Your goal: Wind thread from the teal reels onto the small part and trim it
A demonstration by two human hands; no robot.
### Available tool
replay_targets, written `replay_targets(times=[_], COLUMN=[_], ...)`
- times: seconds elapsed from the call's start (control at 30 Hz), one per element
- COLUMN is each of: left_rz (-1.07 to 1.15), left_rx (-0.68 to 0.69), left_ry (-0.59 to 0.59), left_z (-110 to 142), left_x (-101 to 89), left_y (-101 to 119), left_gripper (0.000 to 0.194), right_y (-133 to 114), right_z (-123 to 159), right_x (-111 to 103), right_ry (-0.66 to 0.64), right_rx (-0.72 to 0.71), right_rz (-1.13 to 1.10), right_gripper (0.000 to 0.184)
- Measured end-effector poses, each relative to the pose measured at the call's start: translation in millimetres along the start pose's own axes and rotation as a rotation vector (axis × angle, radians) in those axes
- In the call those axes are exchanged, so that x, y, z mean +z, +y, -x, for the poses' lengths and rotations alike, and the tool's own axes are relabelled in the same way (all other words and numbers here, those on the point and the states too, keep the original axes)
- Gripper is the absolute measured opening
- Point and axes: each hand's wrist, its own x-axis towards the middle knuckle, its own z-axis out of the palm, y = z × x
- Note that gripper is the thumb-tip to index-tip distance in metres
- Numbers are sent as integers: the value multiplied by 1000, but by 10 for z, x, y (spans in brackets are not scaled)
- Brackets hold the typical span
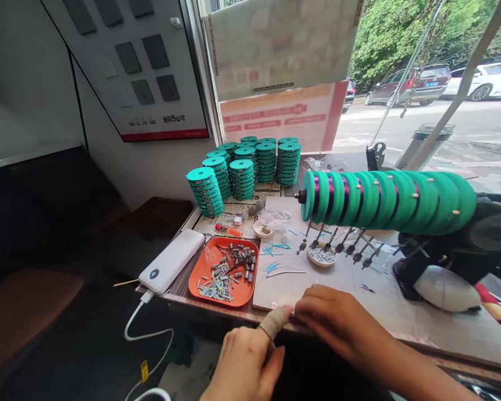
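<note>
My left hand (250,356) is at the table's front edge, its fingers curled and its bandaged forefinger tip meeting my right hand (338,320). The right hand's fingers are bent and pinched toward that fingertip; what they hold, if anything, is too small to see. Both hands rest over the near edge of a white mat (284,278). Just beyond them lie turquoise tube bits (271,250) and a small dish of grey beads (322,255). To the left sits an orange tray (204,262) with several small metal pieces.
A row of green spools (384,197) on a horizontal shaft hangs over the table at right, on a black machine (463,250). Stacks of green spools (242,167) stand at the back by the window. A white power bank (171,259) with cable lies left of the tray.
</note>
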Motion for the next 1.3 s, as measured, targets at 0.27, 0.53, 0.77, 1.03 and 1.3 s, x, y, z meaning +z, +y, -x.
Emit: replay_targets(times=[0.27, 0.53, 0.77, 1.03, 1.3], left_rz=[-372, -573, -615, -638, -700], left_rx=[174, 46, -26, -25, 11], left_ry=[-53, 90, 116, 147, 153], left_z=[-20, 89, 104, 110, 86], left_x=[-37, 210, 311, 328, 250], left_y=[71, 265, 349, 351, 374], left_gripper=[60, 58, 52, 57, 58], right_y=[40, 18, 31, 25, 113], right_z=[17, 43, 42, 85, 349], right_x=[-15, -45, -31, -31, -192], right_ry=[-27, -28, -2, 22, 110], right_rx=[66, 106, 102, 79, -32], right_rz=[6, 8, 9, 49, 357], right_gripper=[22, 23, 23, 24, 29])
